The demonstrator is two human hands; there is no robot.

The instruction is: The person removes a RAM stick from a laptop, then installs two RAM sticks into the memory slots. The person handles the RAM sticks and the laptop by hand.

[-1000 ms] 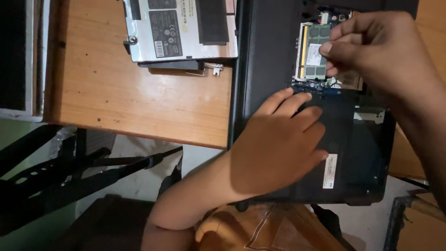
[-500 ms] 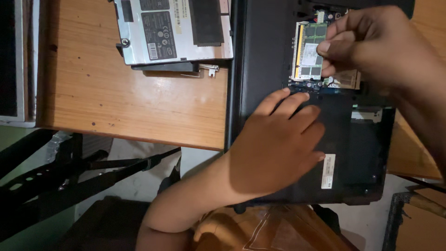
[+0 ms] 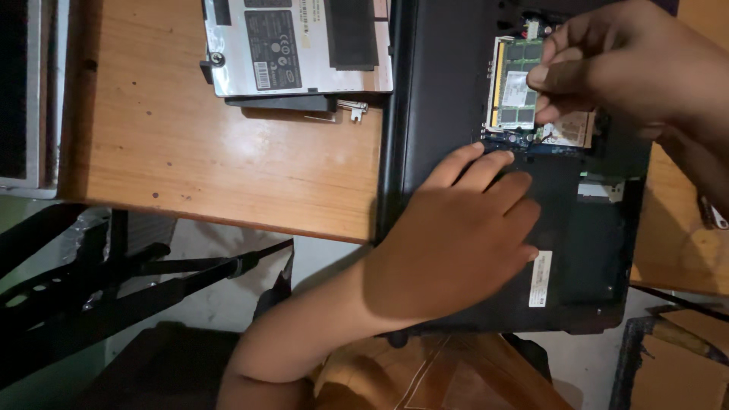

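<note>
A wooden table (image 3: pixel 190 159) is spreading bare across the left, its near edge running open above dark stands. The overturned black laptop (image 3: pixel 592 250) is lying at the table's right part, its near end overhanging that edge. A silver optical drive (image 3: pixel 296 45) is sitting just beside the laptop's left edge (touching or not, hard to tell). The left hand (image 3: pixel 456 243) is pressing flat on the laptop's base, fingers together. The right hand (image 3: pixel 623 68) is pinching the green memory module (image 3: pixel 516 95) in its open bay, fingertips clamped on the module's right edge.
</note>
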